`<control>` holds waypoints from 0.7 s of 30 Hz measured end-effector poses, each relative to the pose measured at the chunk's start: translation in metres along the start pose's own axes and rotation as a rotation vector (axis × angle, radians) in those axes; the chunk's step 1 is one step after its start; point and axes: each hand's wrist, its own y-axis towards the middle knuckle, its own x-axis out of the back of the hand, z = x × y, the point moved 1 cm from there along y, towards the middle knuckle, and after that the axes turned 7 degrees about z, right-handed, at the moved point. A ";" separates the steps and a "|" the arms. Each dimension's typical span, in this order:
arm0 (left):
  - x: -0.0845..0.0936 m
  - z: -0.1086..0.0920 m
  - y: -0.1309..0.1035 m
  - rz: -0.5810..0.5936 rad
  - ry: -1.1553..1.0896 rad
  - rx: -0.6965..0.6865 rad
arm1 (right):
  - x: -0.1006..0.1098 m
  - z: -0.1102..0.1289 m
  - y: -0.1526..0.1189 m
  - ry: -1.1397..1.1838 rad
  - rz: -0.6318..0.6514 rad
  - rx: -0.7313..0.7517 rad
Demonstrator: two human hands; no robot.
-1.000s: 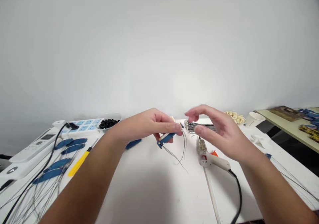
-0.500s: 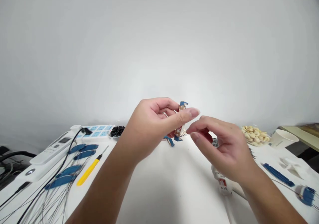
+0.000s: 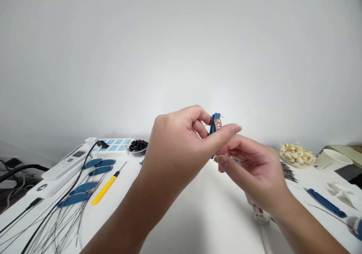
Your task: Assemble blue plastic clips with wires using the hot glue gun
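Note:
My left hand [image 3: 183,139] is closed around a small blue piece with a brown, patterned part [image 3: 217,119] on its face. The piece stands roughly upright between thumb and fingers, and the thumb covers its middle. A thin wire loop pokes out near its top. My right hand [image 3: 256,167] is closed in a pinch at the lower end of the same piece, fingertips against it. What exactly the right fingertips grip is partly hidden behind the thumbs.
On the left lie blue strips with wires [image 3: 77,198], a yellow-handled screwdriver [image 3: 103,192], a white remote [image 3: 68,161], a power strip [image 3: 115,145] and a bowl of black beads [image 3: 138,146]. Rightward are a bowl of pale nut-like pieces [image 3: 296,155], a paper cup [image 3: 333,159] and a blue strip [image 3: 325,202].
The held piece has turned, so its blue side and patterned face now show. My right fingers have come in from just beside it to its lower end. The view has shifted slightly.

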 end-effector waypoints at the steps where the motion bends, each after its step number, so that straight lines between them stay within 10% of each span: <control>1: 0.000 0.000 0.000 0.008 0.008 -0.008 | 0.000 0.000 0.000 0.001 0.000 0.002; 21: 0.002 0.000 0.000 -0.046 0.138 -0.119 | 0.001 0.001 0.000 0.093 0.042 -0.081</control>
